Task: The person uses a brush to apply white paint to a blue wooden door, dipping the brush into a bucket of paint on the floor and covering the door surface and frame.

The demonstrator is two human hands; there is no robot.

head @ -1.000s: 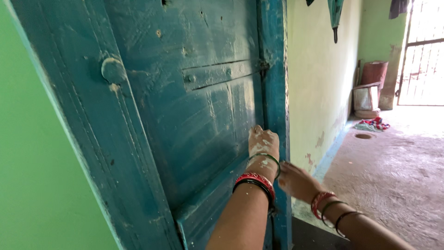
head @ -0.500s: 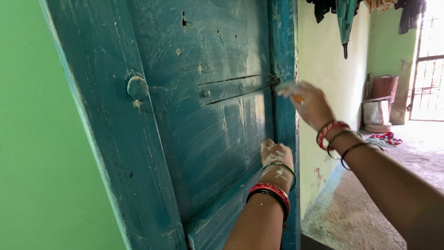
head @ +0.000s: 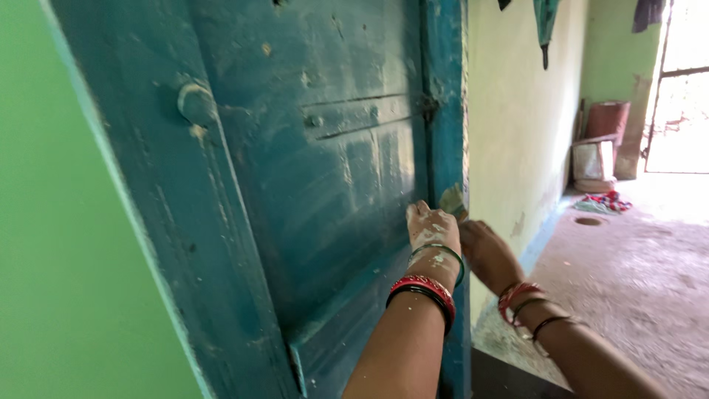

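My left hand (head: 432,230), dusted with white powder, rests flat against the worn teal wooden door (head: 325,192) near its right edge. It holds nothing. My right hand (head: 486,253) is just to its right, beside the teal door frame post (head: 445,111). Its fingers pinch a small tan scrap that looks like sandpaper (head: 452,199) against the post. Both wrists wear red, black and green bangles. The door shows pale rubbed streaks, a round knob (head: 196,103) at upper left and a metal latch (head: 427,107) on the right.
A bright green wall (head: 59,258) fills the left. Past the door runs a pale yellow-green wall (head: 517,133) along a dusty floor (head: 635,273). A box and red container (head: 600,144) stand by a bright doorway, with cloth on the floor and clothes hanging above.
My right hand dropped from high on the door frame to beside my left hand. My left hand stayed on the door.
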